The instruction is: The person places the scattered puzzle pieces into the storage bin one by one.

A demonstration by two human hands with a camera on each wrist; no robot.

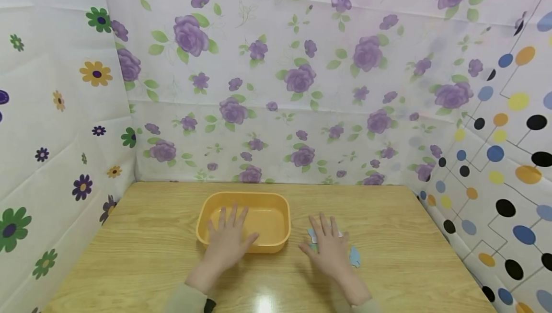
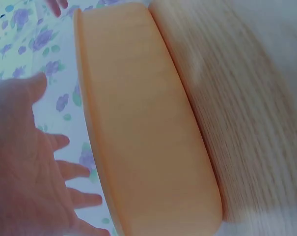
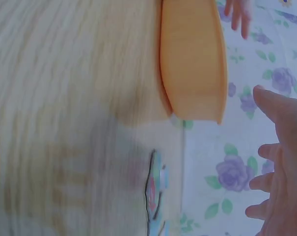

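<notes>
An orange-yellow plastic tub (image 1: 269, 224) stands on the wooden table. My left hand (image 1: 227, 240) hovers over its near left part with fingers spread, and the left wrist view shows that hand (image 2: 30, 162) above the rim, holding nothing. To the right of the tub lie several small flat pieces, mostly light blue; one blue piece (image 1: 355, 257) shows fully. My right hand (image 1: 329, 250), fingers spread, is above these pieces and hides part of them. In the right wrist view the pieces (image 3: 155, 194) lie on the tabletop, well below the right hand (image 3: 285, 167).
The wooden table (image 1: 142, 255) reaches back to a cloth wall (image 1: 267, 126) with purple flowers. A daisy-patterned cloth (image 1: 51, 126) hangs at the left, and a dotted cloth (image 1: 487, 207) at the right.
</notes>
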